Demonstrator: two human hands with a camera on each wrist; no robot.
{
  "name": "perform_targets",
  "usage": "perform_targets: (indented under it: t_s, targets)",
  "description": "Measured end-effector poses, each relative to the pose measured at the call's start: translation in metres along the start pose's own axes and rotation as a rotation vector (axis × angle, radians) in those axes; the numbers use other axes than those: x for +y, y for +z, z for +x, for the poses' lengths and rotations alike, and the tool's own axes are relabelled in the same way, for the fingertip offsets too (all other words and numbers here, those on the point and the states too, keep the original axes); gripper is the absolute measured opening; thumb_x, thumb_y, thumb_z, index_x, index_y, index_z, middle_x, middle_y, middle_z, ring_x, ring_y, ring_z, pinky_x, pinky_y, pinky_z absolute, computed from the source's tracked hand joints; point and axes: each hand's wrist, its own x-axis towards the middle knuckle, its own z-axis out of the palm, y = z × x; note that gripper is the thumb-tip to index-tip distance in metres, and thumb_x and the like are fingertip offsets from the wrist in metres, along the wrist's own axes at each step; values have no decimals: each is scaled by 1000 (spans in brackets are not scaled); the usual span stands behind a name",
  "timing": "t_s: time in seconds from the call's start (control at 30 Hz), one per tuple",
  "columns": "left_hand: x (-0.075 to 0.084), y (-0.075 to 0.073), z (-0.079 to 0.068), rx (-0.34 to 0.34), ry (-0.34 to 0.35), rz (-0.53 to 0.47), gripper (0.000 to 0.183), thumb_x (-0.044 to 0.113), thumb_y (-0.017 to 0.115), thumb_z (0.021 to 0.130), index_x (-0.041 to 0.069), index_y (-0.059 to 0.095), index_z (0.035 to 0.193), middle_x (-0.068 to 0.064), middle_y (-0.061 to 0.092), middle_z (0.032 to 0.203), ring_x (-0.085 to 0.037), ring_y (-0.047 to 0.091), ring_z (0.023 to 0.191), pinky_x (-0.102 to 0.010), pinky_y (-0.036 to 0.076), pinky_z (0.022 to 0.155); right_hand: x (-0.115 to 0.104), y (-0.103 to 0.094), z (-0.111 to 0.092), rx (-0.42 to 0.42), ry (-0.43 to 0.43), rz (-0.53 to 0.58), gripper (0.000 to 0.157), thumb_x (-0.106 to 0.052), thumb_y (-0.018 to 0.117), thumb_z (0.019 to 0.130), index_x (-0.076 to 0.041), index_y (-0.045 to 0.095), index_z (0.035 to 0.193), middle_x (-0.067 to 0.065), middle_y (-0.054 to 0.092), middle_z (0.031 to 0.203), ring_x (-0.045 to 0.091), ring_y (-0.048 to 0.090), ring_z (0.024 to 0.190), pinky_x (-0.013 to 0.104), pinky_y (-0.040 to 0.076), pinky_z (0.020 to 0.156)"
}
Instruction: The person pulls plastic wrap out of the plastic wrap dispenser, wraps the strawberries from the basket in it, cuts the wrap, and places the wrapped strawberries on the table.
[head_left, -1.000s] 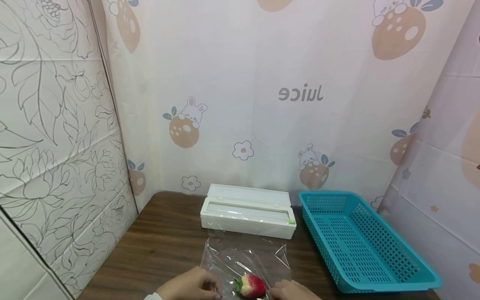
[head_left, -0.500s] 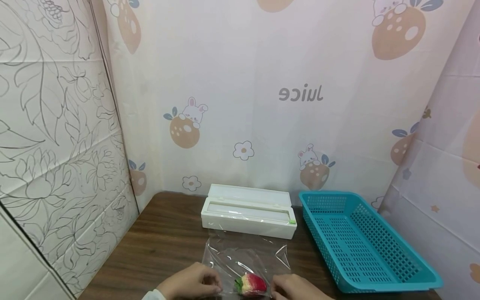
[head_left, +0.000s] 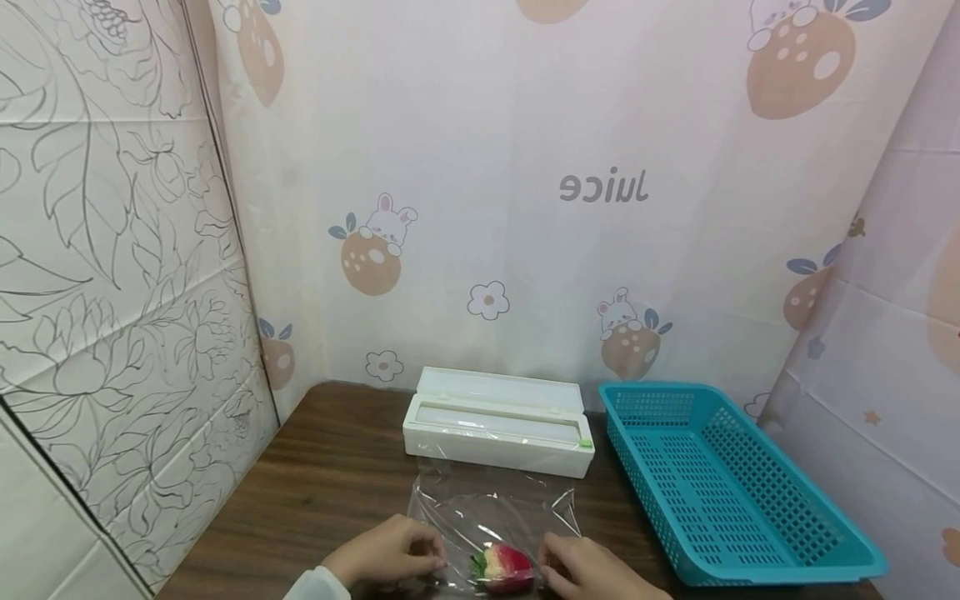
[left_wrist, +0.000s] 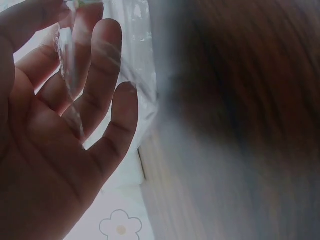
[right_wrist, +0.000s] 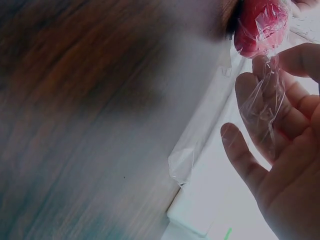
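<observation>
A red and cream strawberry (head_left: pixel 504 568) with green leaves lies on clear cling film (head_left: pixel 487 508) at the front of the table. In the right wrist view, film covers the strawberry (right_wrist: pixel 262 25). To its left, my left hand (head_left: pixel 388 552) pinches the film between thumb and fingers. Film hangs across the spread lower fingers of the left hand (left_wrist: pixel 75 110) in the left wrist view. Beside the strawberry's right end, my right hand (head_left: pixel 588 568) pinches gathered film with thumb and index finger. The film's near edge is mostly hidden below the head view.
A white cling film dispenser (head_left: pixel 495 446) stands behind the strawberry, lid raised, with a green slider at its right end. Film stretches from it towards the hands. A teal plastic basket (head_left: pixel 637 492) stands at the right of the dark wooden table (head_left: pixel 300 492). Patterned curtains hang behind.
Both hands have shifted slightly away from the table's front edge, still at either side of the strawberry. The right hand first moved a little rightward, then back inward. The dispenser and basket stay put.
</observation>
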Motion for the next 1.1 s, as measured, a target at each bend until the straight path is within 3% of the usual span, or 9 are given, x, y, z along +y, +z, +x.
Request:
perform_targets:
  t_s: [0.13, 0.43, 0.6, 0.73, 0.9, 1.1]
  targets:
    - [-4, 2, 2, 21, 12, 65, 7, 20, 68, 97, 17, 72, 92, 22, 59, 75, 10, 50, 64, -15, 49, 60, 1, 2, 2, 20, -4, -19, 7, -22, 65, 98, -23, 60, 92, -19, 54, 75, -2, 50, 66, 20, 47, 57]
    - [-12, 4, 5, 56, 8, 94, 5, 20, 69, 96, 15, 70, 97, 19, 59, 76, 8, 51, 66, -16, 48, 60, 3, 6, 5, 104, 30, -73, 11, -20, 65, 95, -25, 60, 87, -19, 51, 74, -2, 47, 62, 21, 43, 53]
    - [-13, 4, 10, 57, -2, 105, 32, 17, 70, 95, 7, 59, 123, 1, 66, 104, -4, 62, 89, -24, 55, 75, 9, 10, 7, 177, -64, -150, 15, -16, 69, 91, -25, 58, 85, -16, 45, 87, -2, 45, 74, 21, 45, 60]
    - [-9, 5, 15, 54, 18, 138, 38, 16, 69, 94, 6, 57, 129, -7, 62, 121, -14, 63, 107, -29, 53, 89, 7, 10, 10, 178, -119, -108, 14, -12, 69, 90, -22, 60, 86, -12, 56, 100, 1, 54, 89, 24, 53, 72]
    - [-1, 2, 22, -1, 26, 99, 30, 14, 66, 96, 8, 61, 125, -3, 63, 122, -12, 63, 108, -28, 53, 88, 2, 9, 13, 113, -43, -13, 10, -15, 69, 90, -21, 61, 87, -11, 66, 100, 2, 60, 91, 28, 55, 75]
    - [10, 10, 28, 13, 28, 247, 36, 30, 63, 97, 15, 63, 130, 5, 62, 125, -11, 55, 117, -33, 50, 95, 3, 11, 13, 105, 43, 23, 8, -18, 67, 93, -20, 61, 88, -14, 66, 92, 0, 58, 80, 26, 54, 67]
